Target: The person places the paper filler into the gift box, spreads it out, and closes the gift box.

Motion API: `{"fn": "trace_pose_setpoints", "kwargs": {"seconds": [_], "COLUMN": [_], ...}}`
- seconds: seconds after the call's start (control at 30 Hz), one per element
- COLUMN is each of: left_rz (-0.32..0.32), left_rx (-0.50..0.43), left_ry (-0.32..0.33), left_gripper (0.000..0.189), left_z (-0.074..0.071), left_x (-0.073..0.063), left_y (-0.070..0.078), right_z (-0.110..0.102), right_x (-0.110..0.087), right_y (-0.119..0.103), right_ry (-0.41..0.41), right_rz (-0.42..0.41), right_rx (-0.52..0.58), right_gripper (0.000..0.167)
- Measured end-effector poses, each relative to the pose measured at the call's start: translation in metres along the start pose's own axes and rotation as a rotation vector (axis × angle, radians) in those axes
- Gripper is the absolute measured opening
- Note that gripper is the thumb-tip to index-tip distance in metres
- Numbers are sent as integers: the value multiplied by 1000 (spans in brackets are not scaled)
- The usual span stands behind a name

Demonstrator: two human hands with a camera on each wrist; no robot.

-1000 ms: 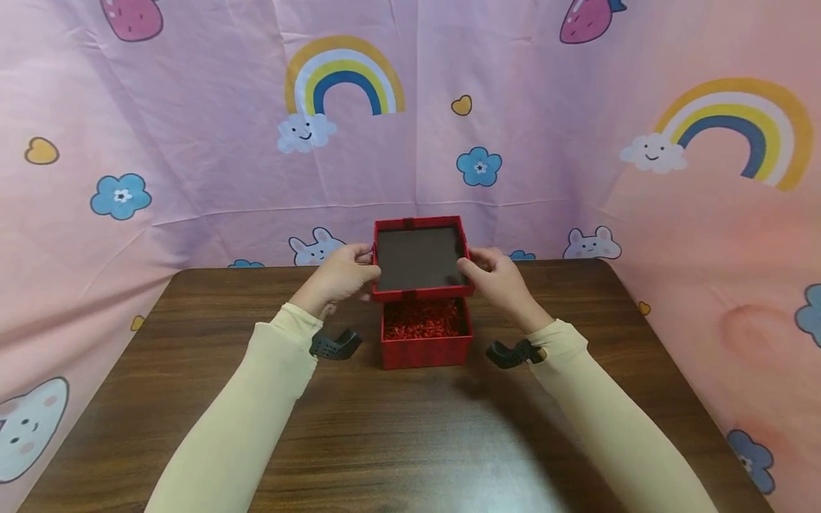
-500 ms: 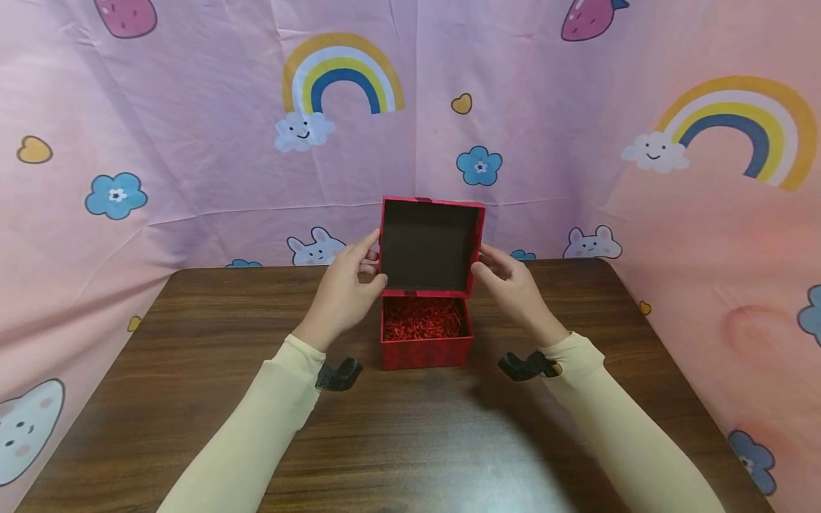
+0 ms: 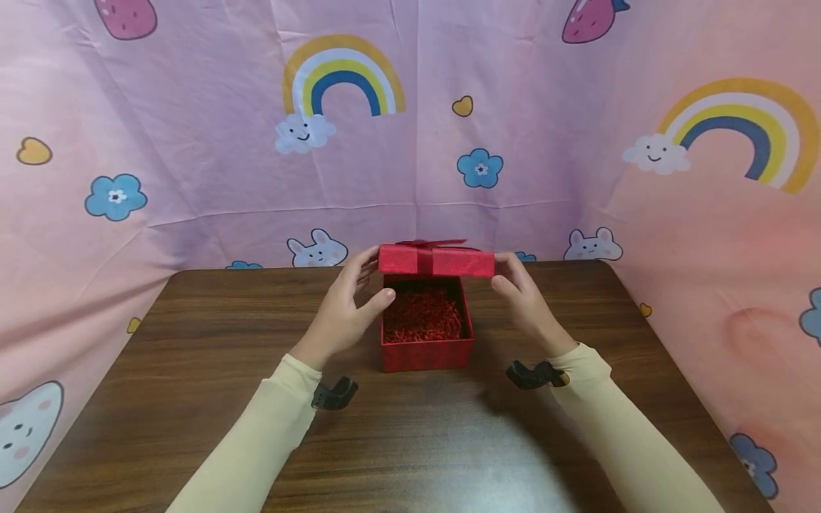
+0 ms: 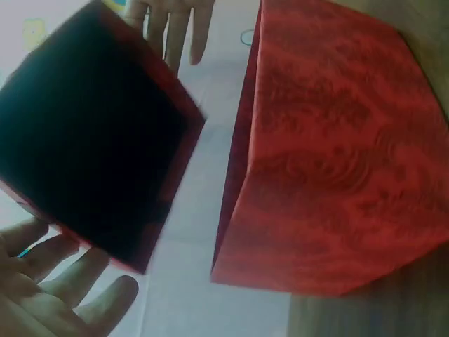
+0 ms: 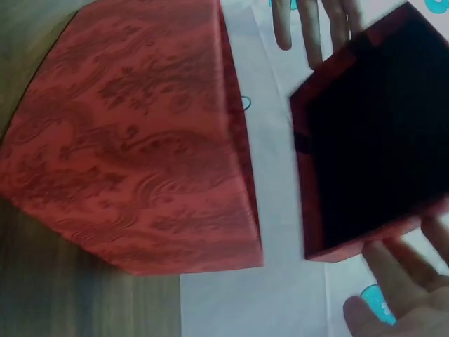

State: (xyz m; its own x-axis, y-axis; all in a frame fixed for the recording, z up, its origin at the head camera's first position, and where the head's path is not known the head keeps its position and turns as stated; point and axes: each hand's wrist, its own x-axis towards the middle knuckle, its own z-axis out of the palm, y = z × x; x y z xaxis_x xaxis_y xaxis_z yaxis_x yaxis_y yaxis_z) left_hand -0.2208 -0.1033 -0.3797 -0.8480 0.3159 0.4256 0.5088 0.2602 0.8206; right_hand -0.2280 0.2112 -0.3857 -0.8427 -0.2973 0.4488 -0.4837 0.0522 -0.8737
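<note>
A red gift box lid point(image 3: 462, 261) with a dark red ribbon bow on top hangs level over the rear of the matching red box base point(image 3: 426, 355). Red shredded paper point(image 3: 423, 315) lies inside the base. My left hand point(image 3: 340, 310) presses its fingers against the lid's left side, its thumb spread away below. On the opposite side, my right hand point(image 3: 526, 303) touches the lid with extended fingers, thumb apart under the corner. Both wrist views show the lid's dark underside point(image 4: 91, 140) and the base's patterned outer wall point(image 5: 133, 147).
The base stands on a dark wooden table point(image 3: 385, 442). Behind and beside the table hangs a pink and purple printed cloth point(image 3: 224, 128). A black wrist device point(image 3: 335, 393) sits on the left forearm, another black wrist device point(image 3: 535, 374) on the right.
The lid has swung from tilted up, dark inside facing me, to level with its bow uppermost. Both thumbs have come off its front edge, and the hands have spread slightly apart.
</note>
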Motion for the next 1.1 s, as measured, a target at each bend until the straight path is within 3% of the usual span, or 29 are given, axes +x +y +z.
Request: {"fn": "trace_pose_setpoints", "kwargs": {"seconds": [0.1, 0.2, 0.33, 0.57, 0.8, 1.1], "left_rz": [2, -26, -57, -83, -121, -157], "left_rx": [-81, -95, -50, 43, 58, 131], "left_ry": [11, 37, 54, 16, -34, -72], "left_gripper": [71, 76, 81, 85, 91, 95], "left_z": [1, 2, 2, -1, 3, 11], "left_x": [-4, -8, -14, -29, -47, -56], "left_y": [-3, -6, -10, -19, -26, -40], "right_z": [2, 3, 5, 4, 4, 9], "right_x": [-4, -8, -11, -17, -31, -46], "right_y": [4, 6, 7, 9, 16, 33], "right_ry": [-44, -72, -55, -61, -90, -85], "right_rz": [-14, -12, -12, 28, 25, 88], "right_rx": [39, 20, -10, -140, -237, -202], "right_gripper": [45, 36, 49, 77, 83, 83]}}
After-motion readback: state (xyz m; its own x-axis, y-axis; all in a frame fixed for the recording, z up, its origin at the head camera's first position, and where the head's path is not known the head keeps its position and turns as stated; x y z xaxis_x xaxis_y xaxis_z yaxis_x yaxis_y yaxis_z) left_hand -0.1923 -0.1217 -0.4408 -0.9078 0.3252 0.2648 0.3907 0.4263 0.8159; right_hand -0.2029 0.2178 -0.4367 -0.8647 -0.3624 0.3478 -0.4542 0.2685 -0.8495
